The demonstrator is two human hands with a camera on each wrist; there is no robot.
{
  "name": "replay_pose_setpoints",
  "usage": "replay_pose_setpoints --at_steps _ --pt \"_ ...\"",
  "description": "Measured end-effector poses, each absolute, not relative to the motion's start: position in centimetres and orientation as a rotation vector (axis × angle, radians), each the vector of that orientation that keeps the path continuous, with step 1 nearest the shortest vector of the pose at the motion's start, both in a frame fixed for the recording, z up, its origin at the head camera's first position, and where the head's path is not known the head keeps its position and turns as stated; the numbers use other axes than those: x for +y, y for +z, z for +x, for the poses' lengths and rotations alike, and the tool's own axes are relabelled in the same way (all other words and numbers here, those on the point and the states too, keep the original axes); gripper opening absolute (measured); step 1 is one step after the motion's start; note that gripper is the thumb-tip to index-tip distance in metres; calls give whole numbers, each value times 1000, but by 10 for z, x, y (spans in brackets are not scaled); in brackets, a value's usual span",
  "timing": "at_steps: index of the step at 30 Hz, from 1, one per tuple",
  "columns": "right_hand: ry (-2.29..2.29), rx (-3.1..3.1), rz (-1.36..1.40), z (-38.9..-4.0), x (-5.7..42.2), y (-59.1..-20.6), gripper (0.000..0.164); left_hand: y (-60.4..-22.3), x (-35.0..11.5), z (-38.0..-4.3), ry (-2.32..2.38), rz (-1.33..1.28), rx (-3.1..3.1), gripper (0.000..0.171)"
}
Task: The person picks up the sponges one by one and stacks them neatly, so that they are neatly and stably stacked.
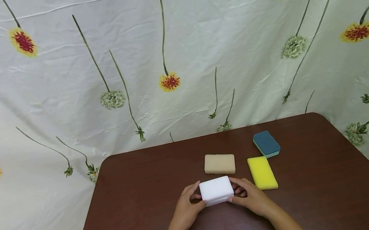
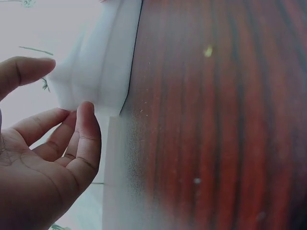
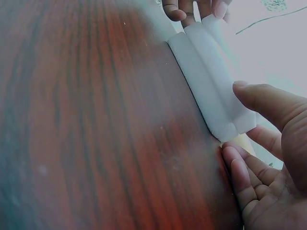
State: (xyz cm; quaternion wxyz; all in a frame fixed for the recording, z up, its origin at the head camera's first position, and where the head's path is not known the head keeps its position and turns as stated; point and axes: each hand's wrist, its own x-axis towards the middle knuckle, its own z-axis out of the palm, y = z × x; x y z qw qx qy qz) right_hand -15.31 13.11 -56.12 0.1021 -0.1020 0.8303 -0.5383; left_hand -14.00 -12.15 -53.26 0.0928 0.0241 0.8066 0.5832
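Note:
A small stack of white sponges [image 1: 216, 190] sits on the table in front of me, its blocks layered flat. At its left end my left hand [image 1: 186, 209] holds the stack, thumb at the near corner and a finger at the far one. My right hand [image 1: 252, 198] grips the opposite end in the same way. The right wrist view shows the layered white sponges [image 3: 206, 76] with the right thumb against the upper one. In the left wrist view, the left fingertips [image 2: 86, 109] meet the end of the white stack [image 2: 98, 62].
Just behind the stack lies a beige sponge [image 1: 219, 164]. A yellow sponge [image 1: 262, 173] is right of my right hand, and a blue sponge [image 1: 266, 144] with a lighter underside lies farther back. The brown table [image 1: 136, 180] ends at a flower-patterned cloth [image 1: 138, 57].

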Motion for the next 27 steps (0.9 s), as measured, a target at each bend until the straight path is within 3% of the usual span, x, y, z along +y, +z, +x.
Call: replay_pose_setpoints --at_steps 8,27 --pt "-1568 2453 -317 -152 132 -560 73 -536 -123 -140 1690 38 2424 73" --pt "-1639 2392 -298 -151 132 -560 65 -539 -122 -141 1605 19 2462 68"
